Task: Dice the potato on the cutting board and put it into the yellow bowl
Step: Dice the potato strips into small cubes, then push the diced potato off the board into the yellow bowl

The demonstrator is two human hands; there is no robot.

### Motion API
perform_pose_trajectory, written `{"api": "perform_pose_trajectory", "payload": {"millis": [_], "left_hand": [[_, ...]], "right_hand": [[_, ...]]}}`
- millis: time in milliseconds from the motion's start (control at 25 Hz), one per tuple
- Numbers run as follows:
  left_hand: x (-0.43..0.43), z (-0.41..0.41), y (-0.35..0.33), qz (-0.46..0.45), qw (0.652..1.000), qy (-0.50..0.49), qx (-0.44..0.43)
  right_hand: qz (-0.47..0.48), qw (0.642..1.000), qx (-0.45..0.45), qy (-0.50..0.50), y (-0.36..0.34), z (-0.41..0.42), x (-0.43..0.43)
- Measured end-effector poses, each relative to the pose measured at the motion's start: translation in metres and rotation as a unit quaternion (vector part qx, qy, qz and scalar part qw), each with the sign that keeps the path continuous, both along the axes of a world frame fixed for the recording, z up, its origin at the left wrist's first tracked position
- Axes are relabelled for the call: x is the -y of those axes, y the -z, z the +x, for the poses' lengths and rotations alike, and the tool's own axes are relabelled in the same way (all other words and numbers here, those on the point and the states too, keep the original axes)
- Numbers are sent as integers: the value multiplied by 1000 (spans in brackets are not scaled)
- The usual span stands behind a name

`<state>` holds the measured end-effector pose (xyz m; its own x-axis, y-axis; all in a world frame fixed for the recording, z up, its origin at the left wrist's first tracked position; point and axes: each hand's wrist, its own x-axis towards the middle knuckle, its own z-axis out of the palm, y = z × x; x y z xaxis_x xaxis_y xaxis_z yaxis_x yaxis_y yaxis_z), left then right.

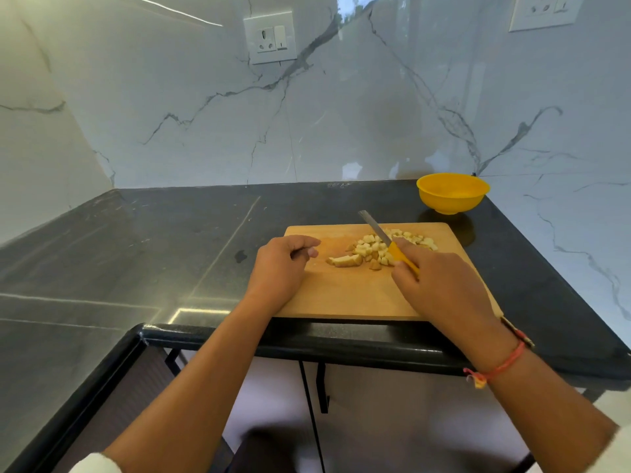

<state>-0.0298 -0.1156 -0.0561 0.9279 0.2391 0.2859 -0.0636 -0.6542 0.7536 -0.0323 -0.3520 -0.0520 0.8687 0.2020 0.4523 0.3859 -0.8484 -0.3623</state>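
Note:
A wooden cutting board [341,295] lies on the dark counter. On its far half sits a pile of diced potato [375,249], with a longer uncut strip of potato [345,260] at the pile's left end. My right hand [440,278] grips the yellow handle of a knife [377,228], whose blade points away over the pile. My left hand [283,264] hovers over the board's left edge, fingers loosely curled and holding nothing, just left of the strip. The yellow bowl [452,194] stands behind the board at the right and looks empty.
The black counter [136,250] stretches far to the left and ends at a rounded front edge [341,343] just below the board. A marble wall [307,114] with sockets rises right behind the bowl. The counter's right edge runs close to the board.

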Motion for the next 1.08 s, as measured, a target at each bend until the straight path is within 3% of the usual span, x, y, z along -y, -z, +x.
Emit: {"api": "perform_pose_trajectory", "payload": {"millis": [120, 400, 600, 880, 1080], "left_hand": [[-12, -4, -3, 40, 998, -38, -35], [-8, 4, -4, 195, 960, -95, -178], [-3, 8, -11, 148, 954, -132, -224], [11, 19, -33, 62, 954, -169, -239], [-4, 36, -37, -32, 932, -175, -316]], "right_hand": [[27, 999, -14, 29, 5, 16, 13], [-20, 990, -49, 128, 18, 30, 32], [-3, 963, -212, 169, 8, 34, 45], [52, 962, -232, 131, 3, 53, 47], [116, 946, -272, 134, -17, 70, 58]]}}
